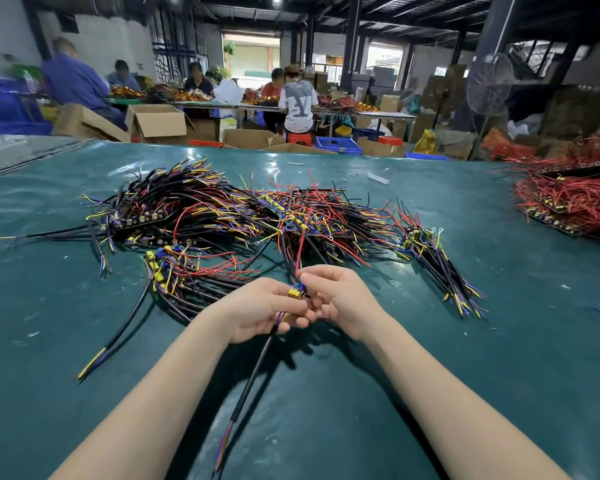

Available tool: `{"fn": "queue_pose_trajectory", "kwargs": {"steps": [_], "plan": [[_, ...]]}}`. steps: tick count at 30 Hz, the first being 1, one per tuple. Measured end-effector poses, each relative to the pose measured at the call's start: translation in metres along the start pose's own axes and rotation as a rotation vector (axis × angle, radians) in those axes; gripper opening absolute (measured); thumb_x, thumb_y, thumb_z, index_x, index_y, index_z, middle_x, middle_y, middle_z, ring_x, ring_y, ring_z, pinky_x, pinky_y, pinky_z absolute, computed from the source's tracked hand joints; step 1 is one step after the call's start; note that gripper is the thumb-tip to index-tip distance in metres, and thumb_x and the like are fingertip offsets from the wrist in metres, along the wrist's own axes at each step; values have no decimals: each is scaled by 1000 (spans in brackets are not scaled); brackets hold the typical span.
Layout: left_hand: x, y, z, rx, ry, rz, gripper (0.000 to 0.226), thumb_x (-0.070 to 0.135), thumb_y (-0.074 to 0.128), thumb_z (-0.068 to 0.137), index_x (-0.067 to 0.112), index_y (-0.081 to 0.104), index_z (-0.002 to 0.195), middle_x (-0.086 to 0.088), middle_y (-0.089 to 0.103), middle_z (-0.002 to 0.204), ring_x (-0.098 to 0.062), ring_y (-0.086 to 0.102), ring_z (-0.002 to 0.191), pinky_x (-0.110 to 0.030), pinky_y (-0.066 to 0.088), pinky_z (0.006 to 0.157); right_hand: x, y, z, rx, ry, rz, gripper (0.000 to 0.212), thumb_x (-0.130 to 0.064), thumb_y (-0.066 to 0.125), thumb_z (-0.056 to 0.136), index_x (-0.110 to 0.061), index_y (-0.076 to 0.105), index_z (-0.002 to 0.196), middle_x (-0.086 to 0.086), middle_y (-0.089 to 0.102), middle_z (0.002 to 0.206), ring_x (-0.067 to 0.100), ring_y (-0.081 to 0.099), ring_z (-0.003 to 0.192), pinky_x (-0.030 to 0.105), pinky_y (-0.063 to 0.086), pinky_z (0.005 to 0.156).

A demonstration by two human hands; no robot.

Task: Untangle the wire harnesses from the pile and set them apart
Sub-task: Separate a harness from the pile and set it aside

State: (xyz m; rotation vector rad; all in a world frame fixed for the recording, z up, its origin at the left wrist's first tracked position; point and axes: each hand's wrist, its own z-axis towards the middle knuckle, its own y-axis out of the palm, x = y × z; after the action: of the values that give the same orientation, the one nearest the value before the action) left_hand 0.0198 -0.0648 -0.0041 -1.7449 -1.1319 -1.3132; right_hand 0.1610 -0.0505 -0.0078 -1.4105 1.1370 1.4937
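Note:
A big tangled pile of wire harnesses (pixel 243 213) with black, red, yellow and purple wires lies across the middle of the green table (pixel 499 341). My left hand (pixel 260 310) and my right hand (pixel 340 299) meet just in front of the pile. Both pinch one harness (pixel 297 292) at its small yellow and blue component end. Its thick black cable (pixel 246 386) hangs down toward me between my forearms, and its red wires run up into the pile. A smaller bundle (pixel 184 275) lies to the left of my hands.
Another bundle of harnesses (pixel 440 268) lies to the right of the pile. A heap of red wires (pixel 568 199) sits at the table's far right. Beyond the table edge are cardboard boxes (pixel 160 123), blue crates (pixel 336 144), a standing fan (pixel 489 84) and seated people (pixel 297 102) at other tables.

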Motion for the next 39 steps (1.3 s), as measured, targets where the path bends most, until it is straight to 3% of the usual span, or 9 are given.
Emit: {"fn": "queue_pose_trajectory", "kwargs": {"steps": [4, 8, 13, 16, 19, 24, 29, 34, 39], "plan": [[-1, 2, 0, -26, -1, 77, 17, 1, 52, 90, 9, 63, 79, 3, 69, 65, 1, 57, 49, -9, 36, 39, 2, 2, 0, -33, 45, -60, 13, -7, 57, 88, -9, 58, 75, 0, 52, 46, 6, 40, 30, 13, 30, 34], [-1, -3, 2, 80, 28, 51, 15, 10, 52, 93, 7, 62, 82, 4, 64, 59, 1, 38, 38, -8, 23, 33, 2, 1, 3, 225, -74, -44, 18, -4, 56, 89, -11, 54, 72, 0, 48, 50, 2, 40, 32, 14, 33, 33], [-2, -5, 8, 208, 67, -51, 27, 21, 44, 98, 8, 63, 84, 10, 53, 48, 0, 26, 34, -9, 18, 32, 1, -1, 4, 338, -147, 25, 18, -1, 55, 89, -7, 56, 72, 5, 51, 65, 12, 49, 58, 15, 49, 45], [-3, -2, 11, 255, 75, -72, 26, 20, 46, 97, 10, 64, 81, 10, 57, 49, 1, 31, 34, -8, 19, 31, 2, 1, 4, 370, -181, 30, 17, 5, 50, 89, -4, 58, 77, 5, 55, 67, 14, 53, 59, 17, 52, 53], [-3, 2, 11, 250, 79, -77, 25, 14, 48, 95, 9, 64, 77, 7, 62, 52, 2, 39, 36, -8, 23, 32, 3, -1, 4, 419, -213, -29, 26, 7, 50, 88, -12, 58, 72, 3, 58, 67, 12, 55, 61, 21, 52, 58], [-4, 9, 10, 254, 92, 106, 19, 16, 53, 91, 12, 61, 75, 5, 63, 56, -1, 41, 37, -12, 28, 35, 5, 0, 6, 457, -196, -64, 31, 11, 48, 82, -14, 59, 67, 2, 58, 67, 12, 54, 61, 20, 49, 56], [-8, 12, 11, 339, 197, 319, 21, 14, 56, 89, 14, 60, 68, 5, 63, 50, -2, 47, 37, -14, 33, 34, 6, 1, 7, 477, -220, -106, 31, 9, 51, 81, -15, 61, 63, 2, 60, 64, 15, 55, 59, 31, 51, 62], [-11, 10, 12, 372, 182, 243, 21, 9, 61, 84, 12, 60, 63, 0, 61, 53, -4, 50, 38, -17, 43, 40, 9, 2, 7, 470, -250, -118, 27, 0, 64, 79, -16, 61, 58, 3, 60, 57, 22, 58, 60, 46, 57, 71], [-10, 13, 14, 386, 131, 283, 14, 19, 63, 83, 13, 55, 72, -1, 60, 60, -2, 45, 35, -16, 40, 37, 12, 2, 9, 457, -269, -226, 31, 2, 58, 81, -18, 59, 57, 11, 58, 63, 26, 55, 68, 56, 52, 75]]}}
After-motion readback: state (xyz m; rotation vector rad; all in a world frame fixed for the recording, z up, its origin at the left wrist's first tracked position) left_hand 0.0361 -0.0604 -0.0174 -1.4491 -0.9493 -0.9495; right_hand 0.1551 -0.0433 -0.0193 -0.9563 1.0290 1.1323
